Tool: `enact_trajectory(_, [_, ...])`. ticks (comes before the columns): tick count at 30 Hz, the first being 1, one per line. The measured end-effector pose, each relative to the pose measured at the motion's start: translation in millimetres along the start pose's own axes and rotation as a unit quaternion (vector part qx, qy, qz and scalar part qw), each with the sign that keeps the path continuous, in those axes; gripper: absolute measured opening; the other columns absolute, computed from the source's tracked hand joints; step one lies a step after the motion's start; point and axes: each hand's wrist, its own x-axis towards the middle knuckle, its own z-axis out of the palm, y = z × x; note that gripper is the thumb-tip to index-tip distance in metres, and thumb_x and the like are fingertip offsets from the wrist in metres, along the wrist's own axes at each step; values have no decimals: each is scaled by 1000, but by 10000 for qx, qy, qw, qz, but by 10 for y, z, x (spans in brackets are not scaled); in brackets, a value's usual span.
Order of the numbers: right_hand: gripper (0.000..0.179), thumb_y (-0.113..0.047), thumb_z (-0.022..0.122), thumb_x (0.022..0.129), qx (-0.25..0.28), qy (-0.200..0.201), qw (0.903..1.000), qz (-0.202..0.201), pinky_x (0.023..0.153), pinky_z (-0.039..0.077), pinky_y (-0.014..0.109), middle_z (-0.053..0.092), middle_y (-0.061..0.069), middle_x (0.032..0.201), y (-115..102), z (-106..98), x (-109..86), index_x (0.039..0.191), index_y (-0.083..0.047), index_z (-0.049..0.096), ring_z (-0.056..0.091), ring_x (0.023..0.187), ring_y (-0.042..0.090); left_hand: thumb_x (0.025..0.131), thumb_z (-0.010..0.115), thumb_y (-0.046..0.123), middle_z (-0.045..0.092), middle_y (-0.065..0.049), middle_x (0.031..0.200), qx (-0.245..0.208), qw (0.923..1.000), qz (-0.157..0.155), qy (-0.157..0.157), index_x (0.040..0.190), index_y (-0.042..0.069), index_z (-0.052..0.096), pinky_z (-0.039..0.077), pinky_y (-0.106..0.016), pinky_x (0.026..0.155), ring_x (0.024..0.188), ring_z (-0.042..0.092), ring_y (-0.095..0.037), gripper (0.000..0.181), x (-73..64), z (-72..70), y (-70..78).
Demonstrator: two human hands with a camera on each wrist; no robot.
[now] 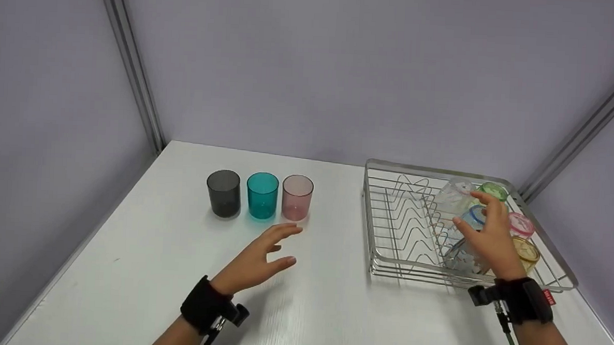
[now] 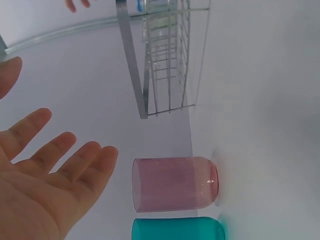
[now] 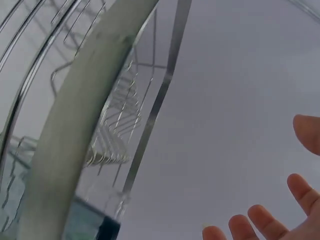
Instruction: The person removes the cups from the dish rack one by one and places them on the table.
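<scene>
My left hand hovers in front of three tumblers, fingers loosely extended and nothing in its grasp. The tumblers stand upright in a row: dark grey, teal and pink. Of these the pink tumbler is nearest to the left fingertips. Over the right part of a wire dish rack, my right hand is spread with thumb and fingers apart, holding nothing. Beneath and around it sit several see-through glasses, among them a clear glass, a green one and a yellow one; the hand partly hides others.
A pink-rimmed glass and a blue-rimmed glass are also in the rack. Wavy wire dividers fill its left section. The white table meets a grey partition wall behind.
</scene>
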Motion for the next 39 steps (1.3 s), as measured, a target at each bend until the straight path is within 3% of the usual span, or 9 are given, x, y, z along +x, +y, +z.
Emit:
enact_trajectory(6, [68,-25,62,92,-701,-355,9965,291,90,17,69,15,38,135,394,-96,56,141,4,24,15,121,54,92,60,38,36,-4,147,25,10000,-50,-9,142,17,41,39,-42,105,134,36,-20,57,-22,4,-21])
enact_trajectory(12, [73,-31,63,91,-941,-830,9907,532,91,14,72,14,41,135,606,-120,47,141,5,24,14,122,58,92,60,38,37,-6,146,69,10000,20,35,141,18,42,39,-43,104,134,36,-20,56,-19,-14,-41])
enact_trajectory(18, [78,-39,62,90,-1027,-1264,9833,808,85,19,72,7,44,137,643,-91,35,141,5,23,10,119,64,92,60,40,37,-5,146,147,9999,-32,42,141,16,43,39,-43,104,134,35,-21,57,-31,-12,-73])
enact_trajectory(25, [74,-41,62,90,-1209,-1628,9728,1118,78,30,68,8,43,134,664,-70,39,138,6,30,15,109,61,92,60,41,36,-6,147,137,9998,-122,20,141,16,42,39,-43,105,135,35,-21,58,-55,-7,-99])
enact_trajectory(39, [71,-36,63,90,-1363,-1819,9671,1142,73,35,63,13,47,130,691,-26,19,137,6,31,23,103,59,92,59,41,35,-5,147,101,9997,-207,-113,141,18,42,39,-44,104,135,35,-22,57,-71,42,-124])
